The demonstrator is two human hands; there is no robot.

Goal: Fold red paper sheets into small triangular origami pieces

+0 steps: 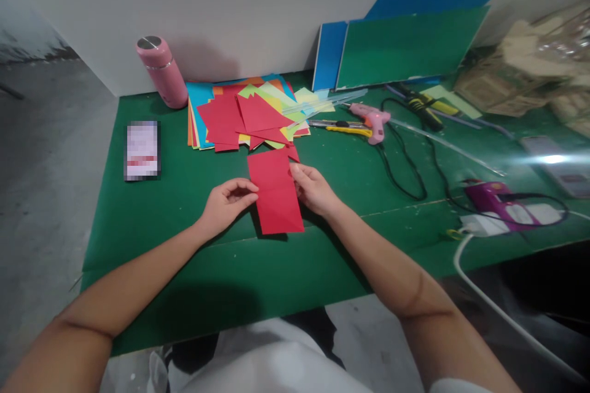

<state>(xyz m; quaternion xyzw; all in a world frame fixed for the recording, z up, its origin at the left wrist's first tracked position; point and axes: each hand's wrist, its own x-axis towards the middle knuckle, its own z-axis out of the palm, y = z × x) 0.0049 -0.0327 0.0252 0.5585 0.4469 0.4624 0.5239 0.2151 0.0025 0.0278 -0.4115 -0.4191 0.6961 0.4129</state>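
Note:
A red sheet of paper point(277, 202), with a faint crease across it, is held just above the green tabletop. My left hand point(229, 201) pinches its left edge between thumb and fingers. On the opposite edge, my right hand point(315, 189) grips the same sheet. Beyond it lies a pile of coloured paper; red pieces point(221, 118) are on top, with yellow-green, blue and orange sheets point(203, 98) showing around them. Clear glue sticks point(322, 103) rest across the pile's right side.
A pink flask point(162, 73) and a blurred-out phone-like rectangle point(142, 150) stand left. To the right are a yellow utility knife point(348, 129), a pink glue gun point(372, 120) with its black cord, pliers point(426, 112) and a purple power strip point(498, 202). Green board point(410, 49) leans behind.

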